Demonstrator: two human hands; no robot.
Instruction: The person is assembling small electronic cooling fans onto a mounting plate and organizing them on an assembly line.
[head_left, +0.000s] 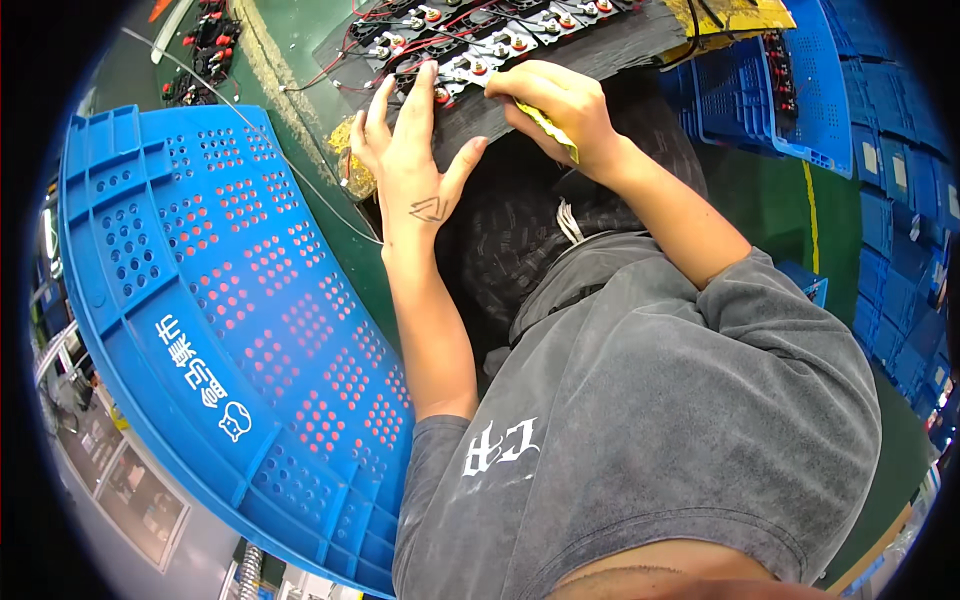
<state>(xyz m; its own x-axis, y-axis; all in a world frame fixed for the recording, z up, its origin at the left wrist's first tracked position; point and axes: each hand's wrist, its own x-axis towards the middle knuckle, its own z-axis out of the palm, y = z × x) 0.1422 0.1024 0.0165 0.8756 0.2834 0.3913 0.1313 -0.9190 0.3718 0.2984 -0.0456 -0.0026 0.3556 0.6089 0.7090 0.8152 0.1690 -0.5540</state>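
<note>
Wired metal parts (470, 68) sit in slanting rows on a dark board (495, 112) at the top of the view, in front of a worker in a washed grey shirt (680, 400). The left hand (412, 165) is spread, fingers and thumb apart, its index fingertip at the near row; whether it presses on a part or only hovers cannot be told. The right hand (565, 105) is closed around a yellow object (548, 130), its kind unclear, with the fingertips just beside the same row. Red wires (440, 40) loop across the parts, and the likeliest trouble is a snag: a finger sliding under a loop could tug a lead loose or drag a neighbouring part out of line. A slip of the right hand could scrape a part or strike the left index finger, so near are the two. Parts close to the board's edge, if nudged toward the worker, might drop off. An elbow swung outward could bump the blue crate (190, 290) at left.
</note>
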